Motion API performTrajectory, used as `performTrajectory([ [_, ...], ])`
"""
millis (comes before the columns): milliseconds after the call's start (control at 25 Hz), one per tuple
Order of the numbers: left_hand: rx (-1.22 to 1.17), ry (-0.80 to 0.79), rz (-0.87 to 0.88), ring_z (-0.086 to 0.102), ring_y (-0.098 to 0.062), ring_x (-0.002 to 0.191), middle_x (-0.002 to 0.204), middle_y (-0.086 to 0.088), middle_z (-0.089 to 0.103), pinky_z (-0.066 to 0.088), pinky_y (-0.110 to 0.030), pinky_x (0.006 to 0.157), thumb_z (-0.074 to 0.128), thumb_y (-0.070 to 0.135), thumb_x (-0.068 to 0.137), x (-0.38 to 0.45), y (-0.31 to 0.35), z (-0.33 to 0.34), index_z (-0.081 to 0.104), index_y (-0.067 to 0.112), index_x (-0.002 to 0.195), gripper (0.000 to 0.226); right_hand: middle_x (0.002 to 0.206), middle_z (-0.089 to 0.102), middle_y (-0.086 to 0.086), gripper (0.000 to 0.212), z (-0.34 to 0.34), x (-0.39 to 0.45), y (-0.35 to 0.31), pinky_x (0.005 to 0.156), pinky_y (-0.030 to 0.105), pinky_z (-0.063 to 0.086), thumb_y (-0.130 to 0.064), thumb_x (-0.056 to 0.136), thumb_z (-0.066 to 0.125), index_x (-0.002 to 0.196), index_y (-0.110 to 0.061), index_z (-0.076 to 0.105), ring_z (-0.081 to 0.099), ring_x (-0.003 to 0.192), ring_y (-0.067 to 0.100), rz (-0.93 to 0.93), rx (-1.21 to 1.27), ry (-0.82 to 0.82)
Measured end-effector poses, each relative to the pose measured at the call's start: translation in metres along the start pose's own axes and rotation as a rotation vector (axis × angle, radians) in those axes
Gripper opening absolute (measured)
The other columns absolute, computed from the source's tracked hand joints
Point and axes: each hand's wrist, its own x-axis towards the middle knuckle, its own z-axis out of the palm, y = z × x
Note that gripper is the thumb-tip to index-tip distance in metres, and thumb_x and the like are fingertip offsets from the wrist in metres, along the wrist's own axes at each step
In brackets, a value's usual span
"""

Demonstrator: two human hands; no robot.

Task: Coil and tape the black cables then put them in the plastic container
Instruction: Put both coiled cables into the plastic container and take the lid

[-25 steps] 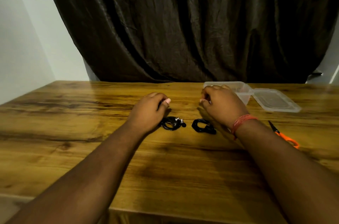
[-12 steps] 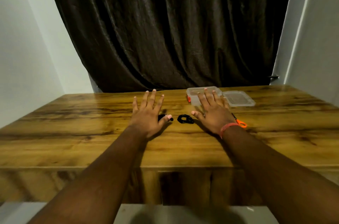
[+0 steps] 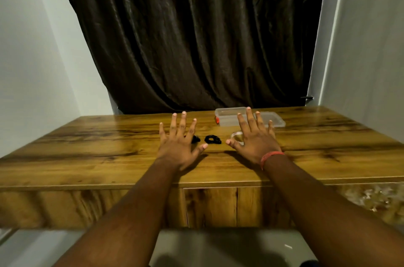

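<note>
Low in the frame, two bare forearms reaching up toward centre. Left hand (image 3: 178, 148) spread flat, fingers straight, grasping nothing; right hand (image 3: 254, 142) likewise splayed and released, a red thread bracelet (image 3: 271, 155) at the wrist. Between the thumbs, on the wooden surface (image 3: 87, 153), one coiled black cable (image 3: 212, 139); a second black cable (image 3: 195, 139) half hidden behind the left fingers. Clear tape roll (image 3: 235, 135) peeking beside the right thumb. Farther up, right of centre, the plastic container (image 3: 227, 117), with its lid (image 3: 276, 120) beside it. Behind, a dark curtain (image 3: 196, 37). Risks, as judged: untaped coils springing loose if lifted carelessly; the hidden cable brushed aside by the left palm.
</note>
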Motion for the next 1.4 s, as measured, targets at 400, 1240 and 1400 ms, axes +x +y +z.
performTrajectory([
  [400,-0.039,-0.201,-0.155,-0.007,-0.032,0.15,0.164,-0.008,-0.012,0.003,-0.061,0.117,0.013,0.058,0.098,0.026,-0.03,0.032,-0.005,0.026,0.155,0.067,0.164,-0.01,0.0,0.094,0.039,0.052,-0.029,0.12,0.057,0.004,-0.084,0.08,0.01,0.155,-0.029,-0.004,-0.004,0.151,0.027,-0.112,0.07,-0.119],
  [1240,-0.728,-0.684,-0.856,0.07,-0.034,0.094,0.1,-0.018,0.071,0.056,-0.034,0.077,0.063,0.019,0.087,0.108,-0.039,0.031,0.063,0.012,0.09,0.008,0.133,0.056,0.016,0.03,0.046,0.152,-0.107,0.098,0.043,0.045,-0.022,0.102,0.044,0.127,-0.009,0.054,0.051,0.123,0.034,-0.097,0.296,-0.813],
  [1400,-1.134,-0.718,-1.295,0.062,-0.03,0.068,0.087,-0.022,0.061,0.057,-0.049,0.077,0.046,0.015,0.101,0.112,-0.041,0.039,0.055,0.003,0.085,0.021,0.133,0.056,0.017,0.037,0.044,0.163,-0.123,0.1,0.045,0.043,-0.034,0.102,0.044,0.128,-0.01,0.055,0.05,0.123,0.036,0.042,0.224,-0.794],
])
